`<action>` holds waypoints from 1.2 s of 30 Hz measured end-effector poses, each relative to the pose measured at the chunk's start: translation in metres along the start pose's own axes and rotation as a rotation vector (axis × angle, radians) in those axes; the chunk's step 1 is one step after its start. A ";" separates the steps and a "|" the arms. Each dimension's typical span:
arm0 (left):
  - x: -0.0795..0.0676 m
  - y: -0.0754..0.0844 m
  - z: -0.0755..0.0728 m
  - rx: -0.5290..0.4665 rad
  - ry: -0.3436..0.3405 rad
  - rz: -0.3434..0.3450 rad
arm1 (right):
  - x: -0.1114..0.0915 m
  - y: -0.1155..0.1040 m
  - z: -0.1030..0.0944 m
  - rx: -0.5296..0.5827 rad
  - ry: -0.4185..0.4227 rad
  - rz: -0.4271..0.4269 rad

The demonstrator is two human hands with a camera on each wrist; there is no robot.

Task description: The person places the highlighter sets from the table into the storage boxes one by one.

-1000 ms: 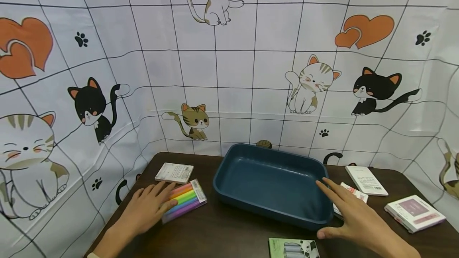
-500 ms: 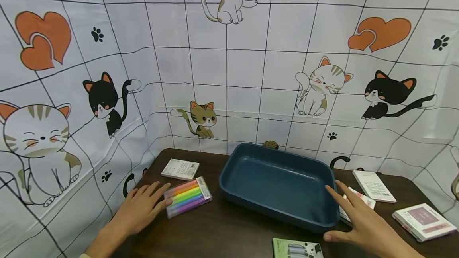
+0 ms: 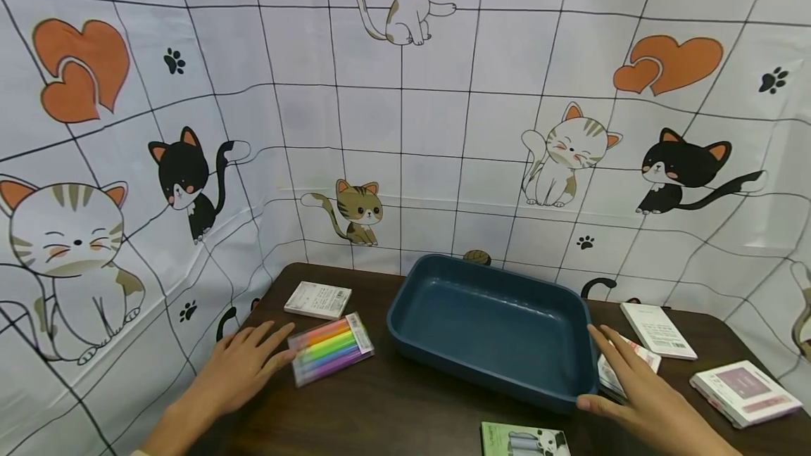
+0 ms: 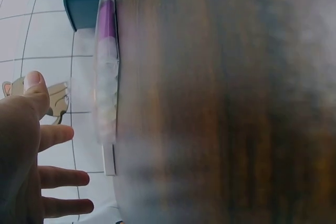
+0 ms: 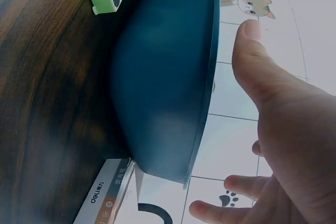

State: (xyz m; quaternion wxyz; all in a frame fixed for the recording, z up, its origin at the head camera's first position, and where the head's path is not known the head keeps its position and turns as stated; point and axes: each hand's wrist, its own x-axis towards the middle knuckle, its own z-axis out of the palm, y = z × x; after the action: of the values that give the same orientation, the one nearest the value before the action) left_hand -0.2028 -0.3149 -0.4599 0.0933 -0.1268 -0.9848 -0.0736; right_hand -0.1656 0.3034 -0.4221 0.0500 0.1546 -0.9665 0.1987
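Fingers spread, my left hand [image 3: 239, 370] hovers at the left side of the table beside a clear pack of rainbow-coloured markers [image 3: 332, 350]. In the left wrist view that pack [image 4: 106, 72] lies flat, apart from the hand [image 4: 26, 156]. Near the right end of a dark blue rectangular tray [image 3: 488, 378] is my right hand [image 3: 646, 393], also with extended fingers and holding nothing. The right wrist view has the tray's outer wall [image 5: 163, 77] beside that hand [image 5: 283, 124]; contact cannot be made out. A white box [image 3: 646, 357] is partly hidden behind the right hand.
A white box [image 3: 318, 300] lies behind the markers. At the right are another white box [image 3: 659, 331] and a white-and-pink box [image 3: 746, 393]. A green box with a panda picture [image 3: 524, 440] sits at the front edge of view. A cat-print curtain [image 3: 424, 118] hangs behind the table.
My left hand has drawn back to the left, off the marker pack. The right hand has shifted slightly right relative to the tray. The head view has turned a little left.
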 end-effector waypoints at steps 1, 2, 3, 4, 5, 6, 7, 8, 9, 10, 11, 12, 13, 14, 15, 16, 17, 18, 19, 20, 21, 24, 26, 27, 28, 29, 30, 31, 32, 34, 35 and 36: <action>-0.001 0.000 0.000 -0.001 -0.004 -0.003 | 0.000 0.000 0.000 0.001 -0.001 0.005; -0.001 -0.001 -0.001 -0.001 -0.009 -0.004 | 0.001 0.000 0.001 0.002 -0.001 0.008; -0.002 -0.001 -0.001 -0.001 -0.014 -0.006 | 0.001 0.000 0.001 0.004 -0.001 0.010; -0.003 -0.001 -0.001 -0.001 -0.018 -0.006 | 0.001 0.000 0.001 0.005 -0.002 0.011; -0.003 -0.001 -0.002 -0.002 -0.020 -0.007 | 0.001 0.000 0.002 0.011 0.000 0.009; -0.004 -0.002 -0.002 -0.005 -0.019 -0.007 | 0.002 0.000 0.002 0.026 0.001 0.005; -0.005 -0.002 -0.003 -0.008 -0.017 -0.009 | 0.002 0.001 0.003 0.043 0.005 -0.003; -0.005 -0.002 -0.003 -0.010 -0.015 -0.010 | 0.003 0.002 0.003 0.062 0.008 -0.009; -0.006 -0.002 -0.003 -0.011 -0.014 -0.010 | 0.004 0.002 0.004 0.081 0.010 -0.015; -0.007 -0.003 -0.004 -0.013 -0.014 -0.011 | 0.005 0.003 0.005 0.099 0.010 -0.018; -0.007 -0.003 -0.004 -0.015 -0.015 -0.013 | 0.006 0.004 0.007 0.117 0.009 -0.022; -0.008 -0.003 -0.004 -0.017 -0.017 -0.014 | 0.006 0.005 0.008 0.132 0.006 -0.022; -0.008 -0.003 -0.004 -0.016 -0.021 -0.016 | 0.006 0.006 0.009 0.137 0.005 -0.022; -0.009 -0.003 -0.003 -0.017 -0.024 -0.017 | 0.006 0.007 0.011 0.140 0.002 -0.018; -0.009 -0.003 -0.003 -0.017 -0.027 -0.018 | 0.006 0.008 0.012 0.142 -0.001 -0.016; -0.010 -0.004 -0.003 -0.017 -0.029 -0.018 | 0.006 0.009 0.013 0.144 0.000 -0.017; -0.010 -0.004 -0.003 -0.018 -0.029 -0.017 | 0.005 0.010 0.014 0.146 0.002 -0.018; -0.010 -0.004 -0.003 -0.019 -0.030 -0.017 | 0.005 0.011 0.014 0.145 0.006 -0.019; -0.010 -0.004 -0.003 -0.019 -0.033 -0.016 | 0.005 0.012 0.014 0.145 0.013 -0.021; -0.010 -0.004 -0.003 -0.020 -0.036 -0.015 | 0.005 0.013 0.014 0.149 0.021 -0.027; -0.010 -0.004 -0.003 -0.022 -0.043 -0.015 | 0.005 0.013 0.014 0.156 0.029 -0.033; -0.009 -0.003 -0.003 -0.027 -0.064 -0.020 | 0.005 0.014 0.013 0.172 0.047 -0.045; -0.008 -0.003 -0.003 -0.027 -0.067 -0.020 | 0.006 0.013 0.012 0.189 0.058 -0.052; -0.008 -0.003 -0.004 -0.027 -0.066 -0.020 | 0.006 0.013 0.012 0.196 0.059 -0.051; -0.007 -0.003 -0.004 -0.026 -0.063 -0.019 | 0.006 0.013 0.012 0.201 0.059 -0.047; -0.007 -0.003 -0.004 -0.025 -0.060 -0.017 | 0.006 0.013 0.012 0.206 0.057 -0.043; -0.007 -0.002 -0.004 -0.024 -0.061 -0.016 | 0.005 0.013 0.012 0.212 0.054 -0.038; -0.006 -0.002 -0.003 -0.024 -0.063 -0.016 | 0.005 0.013 0.013 0.215 0.049 -0.030; -0.006 -0.002 -0.003 -0.024 -0.069 -0.018 | 0.005 0.013 0.013 0.218 0.044 -0.023; -0.006 -0.001 -0.003 -0.026 -0.086 -0.025 | 0.004 0.013 0.014 0.221 0.030 -0.007; -0.006 -0.001 -0.003 -0.027 -0.095 -0.029 | 0.003 0.013 0.014 0.223 0.024 0.000; -0.005 -0.001 -0.003 -0.030 -0.104 -0.034 | 0.002 0.013 0.014 0.226 0.017 0.008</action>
State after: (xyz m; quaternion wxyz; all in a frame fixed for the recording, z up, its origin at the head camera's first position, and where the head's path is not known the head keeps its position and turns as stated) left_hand -0.1974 -0.3173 -0.4586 0.0388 -0.1149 -0.9891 -0.0833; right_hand -0.1725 0.3080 -0.4395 0.0399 0.1539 -0.9380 0.3080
